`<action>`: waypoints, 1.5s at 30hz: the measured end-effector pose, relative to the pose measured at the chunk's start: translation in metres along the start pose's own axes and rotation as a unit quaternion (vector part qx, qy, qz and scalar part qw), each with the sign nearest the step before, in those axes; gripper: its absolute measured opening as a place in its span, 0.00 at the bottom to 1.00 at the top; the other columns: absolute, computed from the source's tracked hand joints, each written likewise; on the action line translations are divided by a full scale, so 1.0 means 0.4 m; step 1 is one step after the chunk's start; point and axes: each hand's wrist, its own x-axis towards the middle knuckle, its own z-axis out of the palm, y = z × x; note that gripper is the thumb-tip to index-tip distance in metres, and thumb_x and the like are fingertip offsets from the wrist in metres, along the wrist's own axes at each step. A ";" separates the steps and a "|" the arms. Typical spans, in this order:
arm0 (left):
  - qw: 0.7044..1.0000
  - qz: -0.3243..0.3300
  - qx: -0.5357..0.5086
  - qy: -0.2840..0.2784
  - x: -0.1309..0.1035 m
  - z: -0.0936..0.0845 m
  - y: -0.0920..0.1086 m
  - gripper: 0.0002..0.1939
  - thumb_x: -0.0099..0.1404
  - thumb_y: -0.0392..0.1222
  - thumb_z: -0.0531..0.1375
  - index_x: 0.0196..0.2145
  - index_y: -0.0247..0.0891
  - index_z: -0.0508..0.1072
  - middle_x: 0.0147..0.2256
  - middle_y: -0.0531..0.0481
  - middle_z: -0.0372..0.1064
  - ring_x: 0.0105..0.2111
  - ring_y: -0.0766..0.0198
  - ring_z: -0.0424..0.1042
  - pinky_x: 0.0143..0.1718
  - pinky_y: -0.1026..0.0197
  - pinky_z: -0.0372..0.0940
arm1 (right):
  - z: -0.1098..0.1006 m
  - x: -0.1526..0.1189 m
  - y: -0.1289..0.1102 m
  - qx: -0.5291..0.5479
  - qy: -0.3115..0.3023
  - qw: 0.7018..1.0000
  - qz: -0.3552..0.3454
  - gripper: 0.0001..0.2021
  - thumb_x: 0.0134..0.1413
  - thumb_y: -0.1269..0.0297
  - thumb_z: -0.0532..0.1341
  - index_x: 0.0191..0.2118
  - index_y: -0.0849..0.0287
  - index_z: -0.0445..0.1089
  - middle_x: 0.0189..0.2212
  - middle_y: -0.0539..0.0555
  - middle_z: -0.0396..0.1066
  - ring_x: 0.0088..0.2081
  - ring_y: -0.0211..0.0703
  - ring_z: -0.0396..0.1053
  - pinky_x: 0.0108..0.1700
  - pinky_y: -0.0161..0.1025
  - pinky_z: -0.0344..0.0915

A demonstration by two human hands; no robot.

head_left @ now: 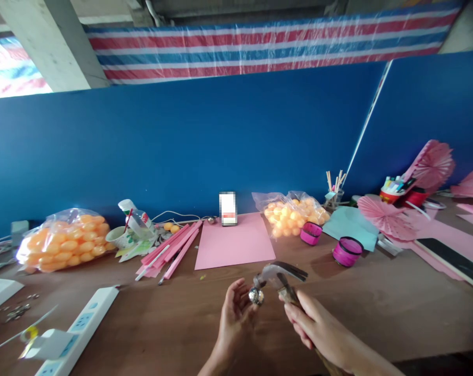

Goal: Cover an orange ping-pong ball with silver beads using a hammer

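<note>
A shiny silver metal ball (256, 296) is at the fingertips of my left hand (235, 313), whose fingers curl around its left side with the thumb below. My right hand (309, 318) is wrapped around the wooden handle of a claw hammer (278, 271). The hammer's striking face points left and down, right at the top of the ball; whether they touch I cannot tell. Its claw points right. Both hands are above the brown table (174, 324). Part of the handle is hidden by my right hand.
Behind my hands lies a pink sheet (236, 243) with a phone-like device (228, 209) at its back. Bags of orange balls (70, 243) stand left and right. Pink strips (174, 250), a power strip (82, 329) and magenta mesh rings (347, 251) surround the workspace. A blue partition (221, 141) rises behind.
</note>
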 end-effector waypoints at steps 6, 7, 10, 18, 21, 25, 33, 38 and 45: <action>0.999 0.017 0.022 -0.027 0.001 -0.004 -0.004 0.28 0.47 0.31 0.65 0.46 0.42 0.62 0.42 0.42 0.68 0.43 0.55 0.70 0.45 0.56 0.62 | -0.003 -0.006 0.006 -0.021 0.006 1.000 0.004 0.14 0.57 0.51 0.49 0.40 0.57 0.59 0.25 0.47 0.59 0.20 0.31 0.54 0.22 0.30 0.56; 0.999 0.017 0.021 -0.037 0.000 -0.004 -0.005 0.29 0.48 0.31 0.65 0.47 0.42 0.62 0.43 0.42 0.68 0.43 0.55 0.69 0.45 0.55 0.62 | -0.003 -0.008 0.007 -0.030 0.008 1.000 0.008 0.15 0.56 0.51 0.49 0.41 0.57 0.59 0.25 0.48 0.60 0.20 0.31 0.55 0.22 0.31 0.57; 0.999 0.013 0.024 -0.032 0.000 -0.003 -0.006 0.31 0.47 0.31 0.65 0.48 0.42 0.62 0.42 0.43 0.69 0.43 0.55 0.69 0.46 0.55 0.62 | -0.003 -0.013 0.004 -0.039 0.012 0.999 0.008 0.16 0.56 0.50 0.50 0.41 0.57 0.60 0.25 0.48 0.61 0.20 0.32 0.56 0.22 0.31 0.57; 1.000 -0.001 0.007 0.000 0.003 -0.002 0.008 0.32 0.43 0.30 0.67 0.47 0.42 0.64 0.40 0.43 0.70 0.42 0.55 0.70 0.45 0.56 0.62 | 0.003 -0.010 0.009 -0.006 0.006 1.000 0.014 0.17 0.55 0.50 0.50 0.43 0.57 0.59 0.25 0.47 0.59 0.19 0.31 0.54 0.20 0.29 0.55; 1.000 -0.005 0.002 -0.002 0.005 -0.006 0.005 0.31 0.43 0.32 0.68 0.46 0.40 0.65 0.38 0.43 0.71 0.39 0.55 0.71 0.43 0.56 0.63 | 0.003 -0.010 0.012 -0.008 0.013 1.000 0.001 0.17 0.56 0.50 0.49 0.42 0.57 0.60 0.25 0.47 0.60 0.20 0.31 0.55 0.21 0.30 0.57; 1.000 -0.006 -0.014 -0.021 -0.001 0.005 -0.004 0.31 0.43 0.33 0.68 0.46 0.41 0.65 0.39 0.42 0.72 0.39 0.56 0.71 0.42 0.57 0.63 | 0.006 -0.013 0.012 -0.027 0.009 1.000 0.013 0.17 0.56 0.51 0.50 0.44 0.57 0.59 0.24 0.46 0.59 0.20 0.31 0.55 0.21 0.30 0.57; 0.986 -0.113 -0.117 0.023 -0.005 0.014 0.018 0.22 0.47 0.36 0.67 0.42 0.35 0.71 0.36 0.43 0.72 0.33 0.64 0.72 0.39 0.63 0.64 | 0.001 -0.019 0.000 -0.015 0.015 1.000 -0.016 0.16 0.56 0.51 0.49 0.39 0.59 0.61 0.23 0.46 0.58 0.20 0.31 0.54 0.21 0.30 0.57; 0.985 -0.105 -0.132 0.039 -0.004 0.022 0.021 0.20 0.44 0.36 0.68 0.38 0.35 0.72 0.33 0.46 0.72 0.31 0.66 0.71 0.36 0.65 0.63 | 0.011 -0.023 0.012 -0.017 0.040 0.999 0.000 0.19 0.54 0.48 0.51 0.44 0.57 0.61 0.24 0.48 0.61 0.20 0.32 0.57 0.20 0.31 0.57; 0.987 -0.091 -0.128 0.046 -0.008 0.017 0.019 0.18 0.44 0.35 0.68 0.36 0.36 0.71 0.31 0.49 0.71 0.28 0.69 0.69 0.27 0.69 0.60 | 0.008 -0.028 0.024 -0.026 0.053 0.998 0.001 0.21 0.53 0.48 0.52 0.46 0.57 0.61 0.25 0.49 0.62 0.21 0.33 0.59 0.22 0.32 0.58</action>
